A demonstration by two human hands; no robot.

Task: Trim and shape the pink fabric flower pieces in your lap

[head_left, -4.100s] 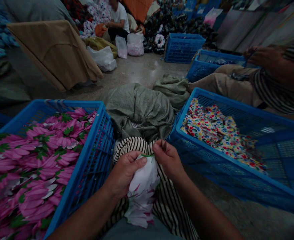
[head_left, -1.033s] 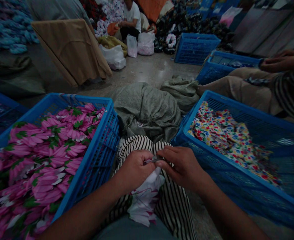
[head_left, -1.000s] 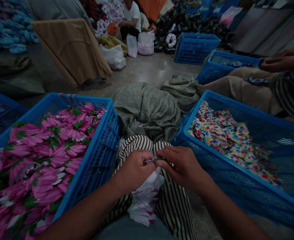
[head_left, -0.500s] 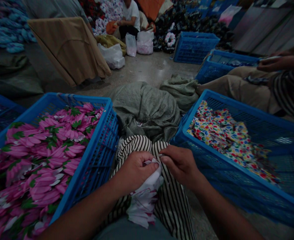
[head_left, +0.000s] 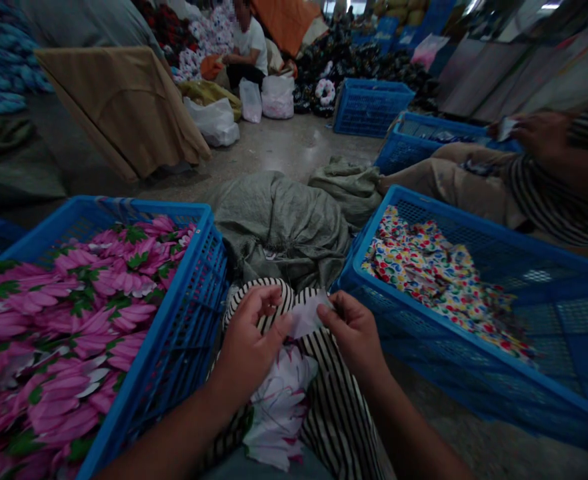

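Above my lap, my right hand point(head_left: 351, 327) pinches a thin whitish piece point(head_left: 308, 315), fabric or film, between thumb and fingers. My left hand point(head_left: 251, 340) is on the other side with its fingers curled but apart. Its thumb tip lies at the piece's left edge; whether it touches cannot be made out. Below the hands, a white petal-shaped cloth piece point(head_left: 279, 410) with pink edges rests on the black-and-white striped cloth point(head_left: 341, 400) over my legs.
To the left stands a blue crate point(head_left: 174, 210) of pink petal pieces with green parts. A blue crate point(head_left: 454, 213) on the right holds colourful printed pieces. A grey-green sack point(head_left: 284, 213) lies ahead. Another person's hand point(head_left: 544, 137) works at the right, and a person point(head_left: 251, 50) sits further back.
My left hand has let go of the white cloth and its fingers have spread. A thin whitish piece now shows in my right hand. The view has tilted up slightly and shifted right.
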